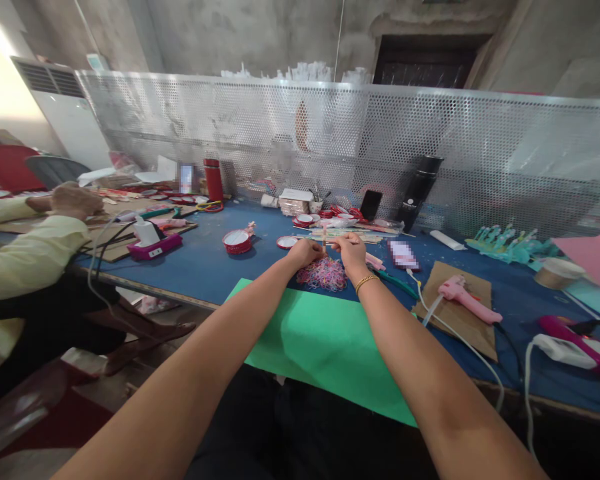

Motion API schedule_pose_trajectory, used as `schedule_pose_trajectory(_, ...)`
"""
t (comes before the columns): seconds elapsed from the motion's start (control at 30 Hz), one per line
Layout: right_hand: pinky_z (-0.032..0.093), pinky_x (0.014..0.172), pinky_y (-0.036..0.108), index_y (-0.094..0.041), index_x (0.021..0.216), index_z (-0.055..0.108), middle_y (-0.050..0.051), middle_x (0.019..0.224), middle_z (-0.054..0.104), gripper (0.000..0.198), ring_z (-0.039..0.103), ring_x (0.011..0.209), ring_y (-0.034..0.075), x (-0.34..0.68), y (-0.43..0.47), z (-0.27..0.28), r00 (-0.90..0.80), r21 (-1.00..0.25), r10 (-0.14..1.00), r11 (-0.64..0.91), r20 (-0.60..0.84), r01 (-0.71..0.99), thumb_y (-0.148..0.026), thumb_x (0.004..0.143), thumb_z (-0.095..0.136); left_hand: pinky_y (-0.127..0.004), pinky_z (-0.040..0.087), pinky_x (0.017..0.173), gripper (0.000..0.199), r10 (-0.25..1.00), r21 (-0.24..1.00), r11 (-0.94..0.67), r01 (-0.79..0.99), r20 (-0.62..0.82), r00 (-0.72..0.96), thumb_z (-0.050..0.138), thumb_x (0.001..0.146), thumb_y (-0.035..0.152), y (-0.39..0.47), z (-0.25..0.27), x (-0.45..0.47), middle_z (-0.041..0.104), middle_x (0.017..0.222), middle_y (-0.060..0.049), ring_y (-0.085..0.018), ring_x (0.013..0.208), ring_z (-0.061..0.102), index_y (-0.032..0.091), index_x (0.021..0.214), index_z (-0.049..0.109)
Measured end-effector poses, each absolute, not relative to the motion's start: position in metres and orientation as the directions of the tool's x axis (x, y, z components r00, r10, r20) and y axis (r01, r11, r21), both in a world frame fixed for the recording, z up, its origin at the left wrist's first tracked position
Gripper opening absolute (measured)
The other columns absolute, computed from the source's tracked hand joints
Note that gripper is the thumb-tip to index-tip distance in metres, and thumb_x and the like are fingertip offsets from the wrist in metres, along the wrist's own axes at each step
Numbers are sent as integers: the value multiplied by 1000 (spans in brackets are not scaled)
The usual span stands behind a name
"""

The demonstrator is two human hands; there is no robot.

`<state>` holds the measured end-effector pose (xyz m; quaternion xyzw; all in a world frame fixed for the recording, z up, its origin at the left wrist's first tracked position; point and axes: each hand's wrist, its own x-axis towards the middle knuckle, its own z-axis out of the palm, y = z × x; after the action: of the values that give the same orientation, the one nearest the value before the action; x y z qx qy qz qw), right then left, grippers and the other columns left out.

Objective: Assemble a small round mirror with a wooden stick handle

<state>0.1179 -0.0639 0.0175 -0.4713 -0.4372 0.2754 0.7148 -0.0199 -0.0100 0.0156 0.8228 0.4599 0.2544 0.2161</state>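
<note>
Over a heap of small coloured rubber bands (pixel 323 275), my two hands come close together. My left hand (pixel 305 254) is closed, its fingertips at the lower end of a thin pale stick (pixel 324 239) that stands upright. My right hand (pixel 350 252) is pinched beside the stick, a bracelet on its wrist; what lies between its fingertips is too small to make out. Below my forearms a green sheet (pixel 320 337) hangs over the table's front edge. Behind my hands lie more thin pale sticks (pixel 353 235).
A pink glue gun (pixel 467 298) rests on cardboard (pixel 443 277) at the right, near cables and a phone (pixel 403 255). Left are a red tape roll (pixel 237 243) and a purple power strip (pixel 155 247). A black flask (pixel 420 193) leans behind. A co-worker's hand (pixel 76 200) works far left.
</note>
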Motion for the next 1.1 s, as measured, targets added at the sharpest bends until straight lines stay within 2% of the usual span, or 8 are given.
schedule_pose_trajectory(0.27, 35, 46, 23, -21, 54, 50, -4, 48, 57, 11, 46, 45, 11, 121, -57, 12, 467, -914, 805, 405, 365, 17, -26, 61, 57, -23, 28, 50, 25, 871, 590, -478, 651, 223, 438, 63, 65, 37, -8, 14, -20, 56, 53, 3, -10, 52, 41, 14, 71, 72)
schedule_pose_trajectory(1.1, 37, 47, 24, -22, 53, 50, -5, 47, 57, 12, 46, 45, 11, 122, -57, 13, 471, -916, 804, 401, 363, 21, -27, 61, 58, -23, 27, 50, 22, 873, 595, -476, 648, 232, 429, 64, 65, 35, -12, 18, -19, 55, 51, 3, -10, 52, 41, 14, 66, 71)
